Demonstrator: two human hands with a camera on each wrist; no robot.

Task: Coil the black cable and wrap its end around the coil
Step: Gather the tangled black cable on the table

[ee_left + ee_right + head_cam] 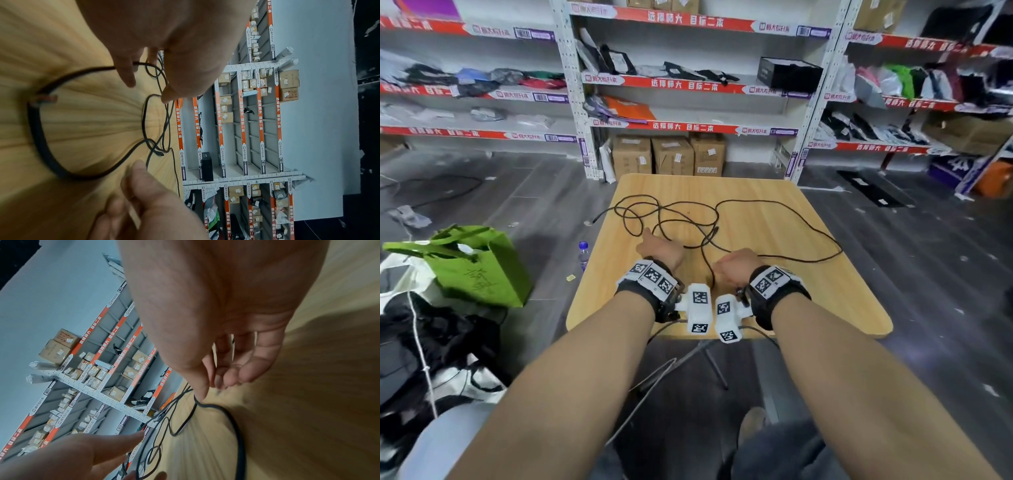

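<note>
A long black cable (pixel 708 236) lies in loose, tangled loops across the wooden table (pixel 825 301). My left hand (pixel 661 250) reaches over the near loops with its fingers extended; in the left wrist view one finger (pixel 125 73) lies across the cable (pixel 37 129). A cut end with bare coloured wires (pixel 48 98) rests on the table close by. My right hand (pixel 736 267) hovers beside the left with its fingers loosely curled. Its thumb tip (pixel 200 394) touches the cable (pixel 240 443), and nothing is gripped. One strand runs between my wrists toward the near edge.
One cable end (pixel 594 221) hangs past the table's left edge. On the floor to the left stand a green bag (pixel 479 263) and a bottle (pixel 583 253). Shelving (pixel 688 82) and cardboard boxes (pixel 667 154) stand behind the table.
</note>
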